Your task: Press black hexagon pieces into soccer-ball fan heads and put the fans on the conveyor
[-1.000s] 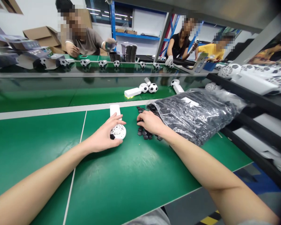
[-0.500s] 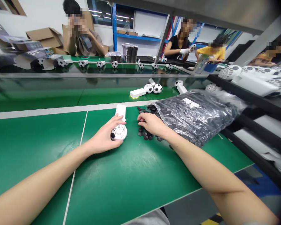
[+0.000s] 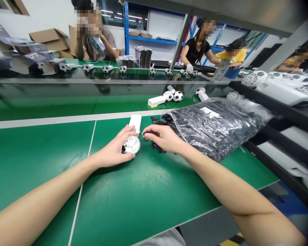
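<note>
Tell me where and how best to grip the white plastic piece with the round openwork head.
Grip the white plastic piece by its round head's rim, probably best from the left, as the left hand does: that curved side suits cupping, the openwork face points up, and the flat handle extends away.

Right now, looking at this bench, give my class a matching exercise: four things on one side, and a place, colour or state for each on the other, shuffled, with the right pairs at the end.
1. Left hand
2. Bag
3. Bench
4. Right hand

A. Green
B. Pinching a small black piece
C. Curled around the white ball
D. See-through, with dark contents

Right pairs: 1-C; 2-D; 3-A; 4-B
</note>
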`<state>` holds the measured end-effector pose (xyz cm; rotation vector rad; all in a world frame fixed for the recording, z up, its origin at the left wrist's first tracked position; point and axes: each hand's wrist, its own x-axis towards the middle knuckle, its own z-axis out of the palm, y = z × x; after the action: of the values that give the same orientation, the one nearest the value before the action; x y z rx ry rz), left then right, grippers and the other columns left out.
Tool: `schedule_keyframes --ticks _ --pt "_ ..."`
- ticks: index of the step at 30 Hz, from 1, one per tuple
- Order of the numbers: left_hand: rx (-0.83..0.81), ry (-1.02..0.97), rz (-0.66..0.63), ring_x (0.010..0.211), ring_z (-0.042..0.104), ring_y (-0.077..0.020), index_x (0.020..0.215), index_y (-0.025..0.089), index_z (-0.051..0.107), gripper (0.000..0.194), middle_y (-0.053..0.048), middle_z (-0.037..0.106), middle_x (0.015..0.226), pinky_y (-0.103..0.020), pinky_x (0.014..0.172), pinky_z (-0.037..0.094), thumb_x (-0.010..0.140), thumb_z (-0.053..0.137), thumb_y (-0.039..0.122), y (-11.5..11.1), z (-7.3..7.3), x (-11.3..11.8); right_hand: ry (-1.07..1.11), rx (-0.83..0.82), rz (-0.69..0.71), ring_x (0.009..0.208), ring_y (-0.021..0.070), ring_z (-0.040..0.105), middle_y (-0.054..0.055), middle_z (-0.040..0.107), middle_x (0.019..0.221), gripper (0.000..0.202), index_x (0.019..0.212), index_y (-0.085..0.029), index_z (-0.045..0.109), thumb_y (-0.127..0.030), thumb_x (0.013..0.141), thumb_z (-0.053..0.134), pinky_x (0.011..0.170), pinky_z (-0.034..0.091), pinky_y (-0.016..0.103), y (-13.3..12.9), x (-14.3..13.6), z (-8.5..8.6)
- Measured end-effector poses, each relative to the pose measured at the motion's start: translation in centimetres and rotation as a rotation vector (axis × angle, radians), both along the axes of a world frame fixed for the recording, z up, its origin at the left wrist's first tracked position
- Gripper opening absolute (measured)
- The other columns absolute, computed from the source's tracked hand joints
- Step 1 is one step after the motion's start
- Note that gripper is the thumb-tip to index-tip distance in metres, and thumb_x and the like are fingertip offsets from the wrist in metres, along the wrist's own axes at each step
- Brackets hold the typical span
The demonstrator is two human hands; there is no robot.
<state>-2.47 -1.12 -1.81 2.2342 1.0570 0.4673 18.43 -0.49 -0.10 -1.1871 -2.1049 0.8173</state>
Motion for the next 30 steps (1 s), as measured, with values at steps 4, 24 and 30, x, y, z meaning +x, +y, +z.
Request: schedule_keyframes --ticks 4,24,30 --pt "0.006 -0.029 0.006 0.135 0.004 -0.0261 0.120 0.021 0.038 0.057 -0.008 0.015 0.146 -0.048 0.108 0.015 0.067 0.057 0.018 0.1 -0.2 0.0 0.040 0.048 0.101 0.075 0.0115 0.057 0.001 0.063 0.082 0.012 0.085 -0.018 0.065 -0.017 0.077 0.056 0.072 0.045 0.026 -0.7 -0.6 -0.1" --pt "-0.014 -0.135 0.036 0.130 0.023 -0.0282 0.113 0.024 0.044 0.048 -0.007 0.024 0.140 -0.046 0.105 0.024 0.068 0.062 0.027 0.0 -0.5 0.3 0.365 -0.294 -0.022 0.076 0.0116 0.051 -0.002 0.050 0.083 0.029 0.074 -0.018 0.052 -0.020 0.056 0.074 0.076 0.042 0.030 -0.9 -2.7 -3.0" --pt "-0.008 -0.165 0.088 0.121 0.034 -0.0257 0.109 0.024 0.046 0.045 -0.005 0.041 0.119 -0.044 0.102 0.028 0.067 0.061 0.025 -0.3 -0.3 0.7 0.527 -0.495 -0.062 0.087 0.0160 0.059 0.002 0.059 0.088 0.045 0.083 -0.019 0.042 -0.016 0.052 0.076 0.080 0.047 0.034 -1.0 -3.0 -3.2"
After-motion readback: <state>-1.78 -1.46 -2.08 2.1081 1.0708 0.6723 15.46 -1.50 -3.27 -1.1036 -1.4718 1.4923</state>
